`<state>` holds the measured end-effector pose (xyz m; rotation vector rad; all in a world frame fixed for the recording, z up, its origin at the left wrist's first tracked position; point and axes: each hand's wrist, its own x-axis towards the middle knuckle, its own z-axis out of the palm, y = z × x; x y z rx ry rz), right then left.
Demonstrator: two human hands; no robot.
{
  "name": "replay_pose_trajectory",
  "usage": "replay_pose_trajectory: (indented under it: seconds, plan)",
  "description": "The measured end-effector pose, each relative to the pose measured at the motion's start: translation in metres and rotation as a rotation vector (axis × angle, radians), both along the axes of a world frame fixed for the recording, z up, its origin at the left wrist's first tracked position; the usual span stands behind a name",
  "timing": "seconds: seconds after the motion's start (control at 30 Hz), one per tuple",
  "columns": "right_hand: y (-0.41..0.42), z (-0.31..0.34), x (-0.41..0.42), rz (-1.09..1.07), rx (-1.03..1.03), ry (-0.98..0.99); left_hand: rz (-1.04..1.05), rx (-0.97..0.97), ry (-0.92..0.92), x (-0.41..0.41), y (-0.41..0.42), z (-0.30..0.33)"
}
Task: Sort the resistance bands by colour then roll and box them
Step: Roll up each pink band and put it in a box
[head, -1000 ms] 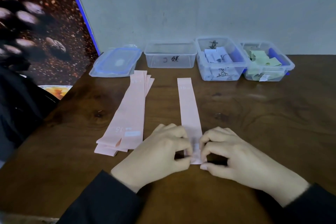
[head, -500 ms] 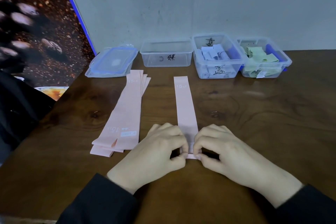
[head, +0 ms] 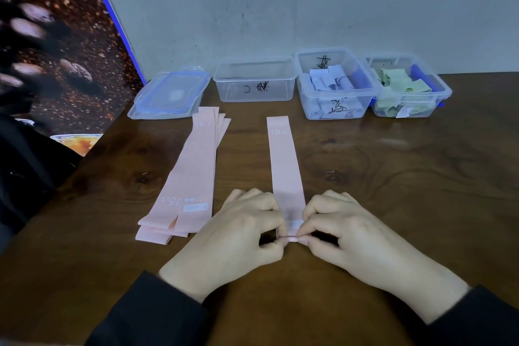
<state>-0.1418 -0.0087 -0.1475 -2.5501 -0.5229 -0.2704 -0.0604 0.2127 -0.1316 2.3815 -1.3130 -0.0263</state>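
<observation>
1. two hands work the near end of one pink band (head: 284,166), which lies flat on the table (head: 393,177).
2. left hand (head: 233,236) and right hand (head: 348,233): curled fingers pinch that folded end.
3. pink stack (head: 185,177): left of the band.
4. empty box (head: 255,82): beyond the band.

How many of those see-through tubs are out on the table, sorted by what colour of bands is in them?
Clear plastic box, empty: 1
Clear plastic box with pale blue rolled bands: 1
Clear plastic box with green bands: 1
Total: 3 boxes
None holds pink; both hands, left and right, pinch the near end of the flat pink resistance band.
</observation>
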Motion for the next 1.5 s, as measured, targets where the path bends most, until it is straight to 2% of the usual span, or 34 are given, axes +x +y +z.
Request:
replay_pose_trajectory:
  seconds: [0.5, 1.17, 1.5]
  plan:
    - [-0.0001, 0.0008, 0.0021, -0.039, 0.025, 0.020, 0.065, 0.016, 0.020, 0.0027, -0.0001, 0.0042]
    - [0.0050, 0.0028, 0.0050, -0.121, -0.045, -0.022, 0.091, -0.013, -0.049, 0.0060, -0.0016, -0.0015]
    - [0.0050, 0.0016, 0.0097, -0.143, -0.094, -0.051, 0.146, -0.009, -0.027, 0.0052, -0.0051, -0.0023]
